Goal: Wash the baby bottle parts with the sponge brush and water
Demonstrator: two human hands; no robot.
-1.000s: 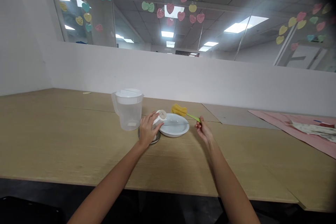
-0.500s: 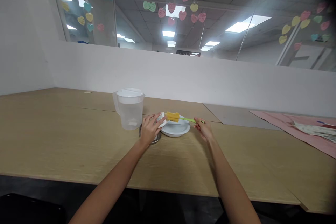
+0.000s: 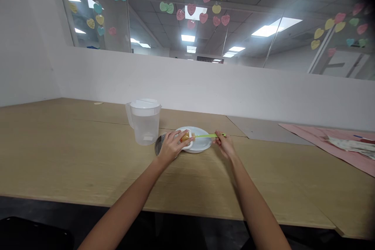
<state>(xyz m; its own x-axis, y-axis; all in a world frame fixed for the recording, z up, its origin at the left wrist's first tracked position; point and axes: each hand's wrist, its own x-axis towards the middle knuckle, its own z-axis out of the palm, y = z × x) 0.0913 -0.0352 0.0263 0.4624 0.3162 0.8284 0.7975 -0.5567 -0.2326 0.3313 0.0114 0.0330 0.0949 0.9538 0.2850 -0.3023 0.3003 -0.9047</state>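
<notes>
My left hand (image 3: 171, 146) is closed around a clear cup with a white rim (image 3: 191, 143), lying on its side with the mouth facing right. My right hand (image 3: 224, 144) pinches the green handle of a sponge bottle brush (image 3: 205, 136). The brush's yellow sponge head is inside the cup, partly hidden by my left fingers. Beneath the cup's mouth is a white bowl (image 3: 202, 148). A round metal dish or lid (image 3: 158, 145) lies under my left hand, mostly covered by it.
A translucent pitcher (image 3: 146, 127) with a white lid stands left of the bowl, holding what looks like water. Far right on the wooden table (image 3: 88, 164) is a pink cloth (image 3: 310, 136) with a whitish cloth on it. A white wall (image 3: 190, 86) rises behind the table.
The yellow sponge head, outside the cup's mouth before, is now inside it. My left hand and the cup have shifted right and turned; my right hand has moved slightly left.
</notes>
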